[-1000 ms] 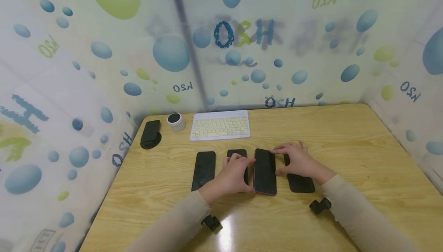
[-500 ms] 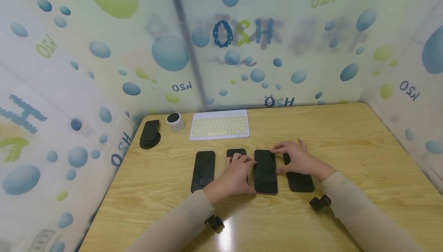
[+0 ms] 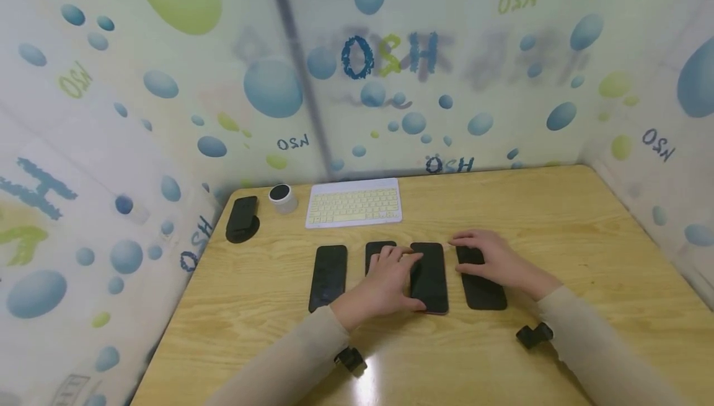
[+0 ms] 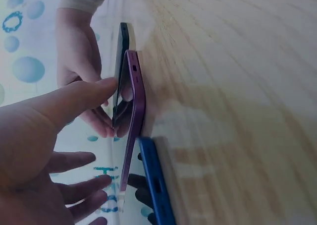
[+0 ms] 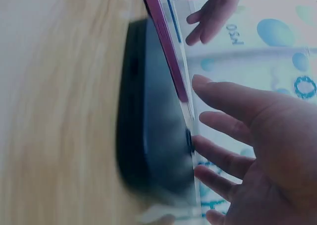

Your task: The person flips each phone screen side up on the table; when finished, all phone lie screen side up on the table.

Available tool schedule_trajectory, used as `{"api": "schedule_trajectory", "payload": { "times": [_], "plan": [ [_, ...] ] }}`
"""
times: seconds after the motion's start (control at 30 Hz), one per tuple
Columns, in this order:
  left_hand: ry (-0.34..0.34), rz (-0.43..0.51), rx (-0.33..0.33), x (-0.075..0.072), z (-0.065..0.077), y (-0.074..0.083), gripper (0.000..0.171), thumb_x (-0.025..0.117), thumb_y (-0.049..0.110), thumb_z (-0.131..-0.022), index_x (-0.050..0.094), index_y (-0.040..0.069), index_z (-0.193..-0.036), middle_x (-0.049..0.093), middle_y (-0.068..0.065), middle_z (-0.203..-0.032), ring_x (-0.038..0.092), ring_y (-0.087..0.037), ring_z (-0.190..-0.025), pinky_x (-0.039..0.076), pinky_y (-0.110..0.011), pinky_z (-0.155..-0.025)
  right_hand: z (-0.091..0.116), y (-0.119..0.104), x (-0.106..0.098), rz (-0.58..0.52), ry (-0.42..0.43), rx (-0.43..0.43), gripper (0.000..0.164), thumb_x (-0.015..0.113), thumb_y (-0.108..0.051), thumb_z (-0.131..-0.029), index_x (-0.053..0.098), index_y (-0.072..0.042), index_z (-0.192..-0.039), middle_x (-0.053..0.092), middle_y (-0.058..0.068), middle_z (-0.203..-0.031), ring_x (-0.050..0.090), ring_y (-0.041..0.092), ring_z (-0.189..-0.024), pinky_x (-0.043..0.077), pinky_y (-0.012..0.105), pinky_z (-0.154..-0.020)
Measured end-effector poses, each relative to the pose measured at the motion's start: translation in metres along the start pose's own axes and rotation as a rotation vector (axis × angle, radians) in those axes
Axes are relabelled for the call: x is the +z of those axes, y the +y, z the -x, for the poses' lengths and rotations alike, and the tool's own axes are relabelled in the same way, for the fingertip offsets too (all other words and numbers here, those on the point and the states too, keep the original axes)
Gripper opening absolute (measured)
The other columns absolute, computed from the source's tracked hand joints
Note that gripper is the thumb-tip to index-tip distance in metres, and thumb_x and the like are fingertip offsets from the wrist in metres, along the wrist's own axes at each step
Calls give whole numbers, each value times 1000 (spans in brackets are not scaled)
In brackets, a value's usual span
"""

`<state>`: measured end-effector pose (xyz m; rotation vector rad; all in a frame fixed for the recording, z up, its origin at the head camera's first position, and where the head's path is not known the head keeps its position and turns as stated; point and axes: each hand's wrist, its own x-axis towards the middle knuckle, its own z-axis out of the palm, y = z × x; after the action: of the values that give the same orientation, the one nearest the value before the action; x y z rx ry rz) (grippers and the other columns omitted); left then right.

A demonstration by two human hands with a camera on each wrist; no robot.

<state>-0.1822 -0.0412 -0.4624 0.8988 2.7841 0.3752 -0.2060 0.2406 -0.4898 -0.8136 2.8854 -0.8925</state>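
Note:
Several dark-screened phones lie in a row on the wooden table. My left hand (image 3: 382,285) hovers over the left side of the pink-edged phone (image 3: 435,279), thumb near its lower end and fingers spread. In the left wrist view that phone's pink frame (image 4: 139,98) shows edge-on beyond the thumb, with a blue-edged phone (image 4: 157,180) nearer. My right hand (image 3: 495,260) is over the rightmost phone (image 3: 484,294), fingers loosely bent and holding nothing. The left hand partly covers the second phone (image 3: 380,247); the leftmost phone (image 3: 328,276) lies beside that wrist.
A white keyboard (image 3: 354,203) lies at the back of the table (image 3: 535,207). To its left stand a small white cylinder with a black top (image 3: 282,199) and a black phone-like device on a round base (image 3: 243,219). Patterned walls (image 3: 480,71) border the table.
My right hand has drawn off the pink-edged phone's right edge and moved right, over the rightmost phone. My left hand has shifted slightly right, its fingers now overlapping the pink-edged phone.

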Motion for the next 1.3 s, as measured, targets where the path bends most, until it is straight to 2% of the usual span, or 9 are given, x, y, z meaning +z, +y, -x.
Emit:
{"api": "schedule_trajectory", "payload": {
  "times": [0.17, 0.37, 0.5, 0.63, 0.87, 1.1, 1.3],
  "plan": [
    [3, -28, 62, 4, -11, 12, 87, 81, 56, -84, 47, 21, -156, 47, 0, -156, 39, -25, -139, 37, -46, -106, 11, 13, -12, -23, 6, 48, 51, 77, -30, -94, 65, -8, -139, 58, 22, -145, 48, 49, -135, 36, 69, -108],
    [-11, -71, 97, 10, -27, 26, 84, 81, 58, -83, 51, 22, -152, 50, 4, -154, 39, -22, -138, 36, -48, -110, 21, 27, -19, 18, 21, 75, 51, 79, -26, -92, 66, -8, -138, 60, 22, -143, 50, 49, -134, 36, 68, -108],
    [-37, -93, 92, 13, -36, 34, 84, 81, 61, -81, 53, 25, -152, 51, 6, -153, 40, -21, -137, 37, -48, -110, 26, 34, -22, 21, 38, 54, 49, 80, -22, -91, 67, -5, -136, 62, 22, -140, 53, 48, -132, 38, 68, -107],
    [-51, -118, 82, 17, -43, 39, 83, 80, 64, -80, 53, 29, -151, 53, 9, -150, 40, -19, -136, 36, -42, -106, 30, 38, -21, 4, 50, 29, 46, 78, -21, -92, 68, -5, -135, 63, 20, -139, 53, 48, -131, 39, 68, -105],
    [-31, -115, 66, 23, -47, 44, 79, 81, 65, -78, 58, 32, -147, 52, 12, -149, 38, -17, -134, 32, -41, -103, 35, 40, -23, -1, 47, 10, 43, 76, -15, -94, 68, -5, -135, 63, 19, -139, 54, 46, -130, 41, 68, -102],
    [-18, -105, 43, 24, -52, 51, 80, 82, 67, -76, 60, 32, -144, 53, 12, -148, 36, -16, -132, 28, -45, -105, 37, 44, -25, 3, 36, -27, 53, 80, -2, -85, 66, -4, -136, 61, 19, -141, 52, 46, -131, 41, 68, -103],
    [-12, -121, 35, 25, -56, 55, 82, 83, 68, -74, 60, 33, -144, 52, 12, -148, 36, -17, -134, 29, -45, -105, 41, 45, -26, -15, 26, 1, 55, 82, -6, -85, 66, -4, -137, 60, 19, -142, 52, 47, -131, 41, 68, -101]
  ]
}}
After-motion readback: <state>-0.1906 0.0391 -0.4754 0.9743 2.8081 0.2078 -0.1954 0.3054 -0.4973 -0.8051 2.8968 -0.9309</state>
